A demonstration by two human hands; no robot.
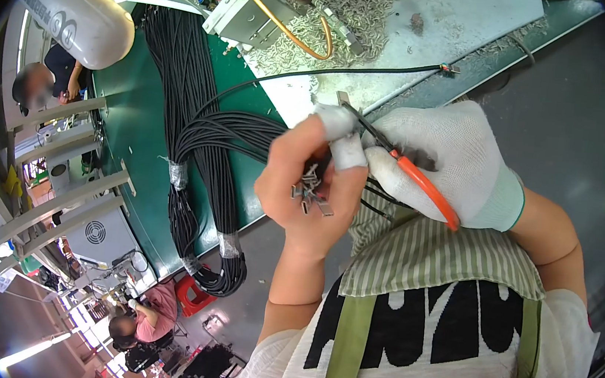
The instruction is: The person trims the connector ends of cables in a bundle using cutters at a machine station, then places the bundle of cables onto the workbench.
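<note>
While cupping small metal clips, bare left hand; gloved right hand, fingers clenched round orange-handled pliers.

Pliers: orange handles, dark jaws, lying tilted in the gloved hand, tip at the wire.
Wire: thin, black, running from the fingers up over the bench.
Clips: small, metal, heaped in the bare palm.
</note>
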